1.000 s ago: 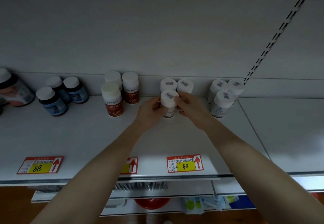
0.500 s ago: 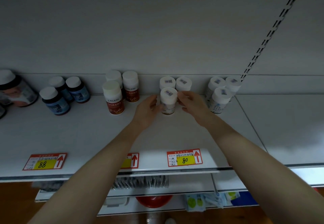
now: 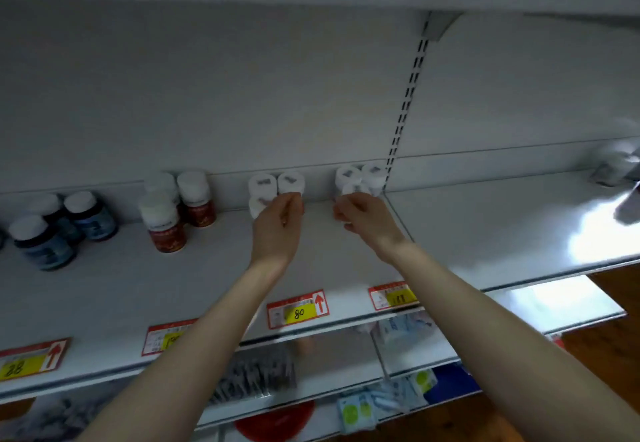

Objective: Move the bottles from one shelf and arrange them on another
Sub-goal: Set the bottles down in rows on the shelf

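**Squaring up the white bottles at the far side of the shelf**

My left hand (image 3: 277,223) sits, fingers curled, against the right side of the middle front bottle (image 3: 257,206). My right hand (image 3: 362,214) curls over the right front bottle (image 3: 351,189), near the slotted upright (image 3: 405,112). Blur hides whether either hand truly grips. Both bottles stand on the shelf (image 3: 329,261). I judge this the arranging step. Next I'd nudge each trio straight without toppling the rear pairs.

Price tags (image 3: 298,309), slotted upright (image 3: 405,109), perhaps red bowl (image 3: 275,422)
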### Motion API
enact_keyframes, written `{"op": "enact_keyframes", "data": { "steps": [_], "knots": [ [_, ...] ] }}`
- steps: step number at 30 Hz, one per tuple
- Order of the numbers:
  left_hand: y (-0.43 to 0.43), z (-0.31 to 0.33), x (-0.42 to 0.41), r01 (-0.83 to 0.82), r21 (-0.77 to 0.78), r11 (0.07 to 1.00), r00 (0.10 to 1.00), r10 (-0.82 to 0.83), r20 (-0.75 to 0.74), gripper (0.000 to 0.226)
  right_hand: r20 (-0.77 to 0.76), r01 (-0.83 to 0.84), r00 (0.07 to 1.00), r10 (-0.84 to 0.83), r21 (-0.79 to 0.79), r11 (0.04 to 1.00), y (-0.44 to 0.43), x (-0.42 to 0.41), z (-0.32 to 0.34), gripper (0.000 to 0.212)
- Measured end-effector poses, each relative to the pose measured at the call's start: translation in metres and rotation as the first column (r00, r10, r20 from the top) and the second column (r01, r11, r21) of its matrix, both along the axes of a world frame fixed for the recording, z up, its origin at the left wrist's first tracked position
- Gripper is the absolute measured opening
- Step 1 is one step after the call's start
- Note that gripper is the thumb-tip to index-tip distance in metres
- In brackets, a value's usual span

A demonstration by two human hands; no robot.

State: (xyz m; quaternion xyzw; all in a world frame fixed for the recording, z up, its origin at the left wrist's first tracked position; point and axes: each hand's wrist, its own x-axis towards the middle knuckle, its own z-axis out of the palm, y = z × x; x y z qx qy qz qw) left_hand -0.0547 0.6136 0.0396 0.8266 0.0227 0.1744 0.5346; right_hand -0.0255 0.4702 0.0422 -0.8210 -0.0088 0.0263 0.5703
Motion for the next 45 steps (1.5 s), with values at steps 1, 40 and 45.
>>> {"op": "enact_keyframes", "data": {
  "steps": [1,40,45],
  "knots": [
    [-0.016,0.005,0.001,0.029,0.010,1.000,1.000,-0.029,0.011,0.018,0.009,0.005,1.000,-0.005,-0.017,1.000,-0.014,-0.002,0.007,0.031],
    [-0.775,-0.011,0.117,0.712,0.034,0.701,0.698,-0.702,-0.144,0.031,0.003,0.720,0.694,-0.720,0.013,0.694,-0.770,-0.007,-0.015,0.033],
    [-0.850,-0.025,0.142,0.690,0.054,0.722,0.714,-0.667,-0.213,0.033,-0.020,0.712,0.701,-0.713,-0.028,0.701,-0.849,0.029,-0.025,0.039]
  ]
}}
